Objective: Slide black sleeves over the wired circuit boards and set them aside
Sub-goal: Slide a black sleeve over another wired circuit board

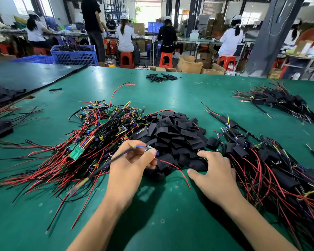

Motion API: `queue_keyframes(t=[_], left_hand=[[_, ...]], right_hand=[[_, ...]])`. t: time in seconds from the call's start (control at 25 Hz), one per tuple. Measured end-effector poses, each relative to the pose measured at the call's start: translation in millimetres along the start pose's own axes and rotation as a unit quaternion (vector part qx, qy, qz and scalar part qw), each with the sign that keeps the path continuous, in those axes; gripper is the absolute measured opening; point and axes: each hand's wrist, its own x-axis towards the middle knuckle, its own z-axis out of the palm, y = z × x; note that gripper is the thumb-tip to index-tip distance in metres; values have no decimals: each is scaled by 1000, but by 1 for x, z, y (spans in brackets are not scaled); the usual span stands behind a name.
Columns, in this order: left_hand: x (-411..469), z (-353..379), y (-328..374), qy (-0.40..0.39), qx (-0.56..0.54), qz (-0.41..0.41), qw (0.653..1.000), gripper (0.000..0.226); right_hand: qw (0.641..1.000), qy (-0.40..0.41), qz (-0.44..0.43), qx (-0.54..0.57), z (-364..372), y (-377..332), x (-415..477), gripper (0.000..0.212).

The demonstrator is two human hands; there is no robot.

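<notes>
Green board [149,148] — pinched by left grip [127,169] | right grip [214,174] splayed on matte sleeves [174,131]

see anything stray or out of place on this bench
One thin black tube lies alone on the green table, back left, apart from the small tube pile farther back. Otherwise the boards, sleeves and finished pieces sit in their own heaps; nothing looks spilled or damaged.
</notes>
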Motion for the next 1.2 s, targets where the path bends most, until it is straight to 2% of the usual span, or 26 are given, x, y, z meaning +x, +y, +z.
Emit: queue_keyframes(t=[0.2,0.36,0.44,0.52,0.64,0.72,0.92,1.2], left_hand=[[6,-5,-6,22,-31,-48,998,9],[8,-6,-6,43,-48,-61,996,7],[9,-6,-7,62,-57,-71,994,14],[11,-7,-8,82,-61,-81,991,19],[13,-9,-8,103,-63,-82,989,22],[13,-10,-8,109,-60,-76,989,22],[12,-10,-6,116,-59,-43,991,22],[9,-7,-5,81,-69,-31,994,25]], right_hand=[[996,-29,5,-83,2,4,2,53],[997,21,-38,-66,2,11,2,33],[995,68,-72,-6,0,10,2,21],[981,115,-75,140,-4,5,2,3],[922,126,-37,363,-10,1,4,22],[895,105,-22,433,-11,0,4,24],[854,58,-17,517,-10,-5,2,25],[862,54,-46,501,-6,-10,-4,26]])
